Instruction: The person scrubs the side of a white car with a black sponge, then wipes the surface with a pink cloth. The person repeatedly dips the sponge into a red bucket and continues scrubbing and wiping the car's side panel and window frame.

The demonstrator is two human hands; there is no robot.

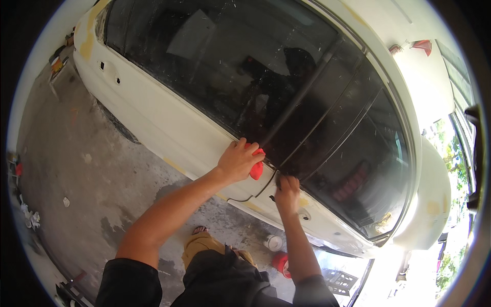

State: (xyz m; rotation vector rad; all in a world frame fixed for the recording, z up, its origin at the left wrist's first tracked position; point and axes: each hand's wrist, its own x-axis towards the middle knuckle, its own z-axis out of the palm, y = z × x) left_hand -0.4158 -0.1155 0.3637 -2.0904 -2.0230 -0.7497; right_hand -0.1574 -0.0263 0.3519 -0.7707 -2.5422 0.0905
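Note:
Before me stands a white car whose side has yellowish filler patches and holes where the door handles sit. My left hand grips a bright red cloth or sponge against the top of the door panel, just below the dark side window. To its right, across the door seam, my right hand is closed around a small dark object, possibly a sanding pad, at the upper edge of the other door panel. Its underside is hidden by my fingers.
A white tub and a red bucket stand on the stained concrete floor near my feet. A small stand with items is beyond the car's far end. Crumpled white material lies at far left.

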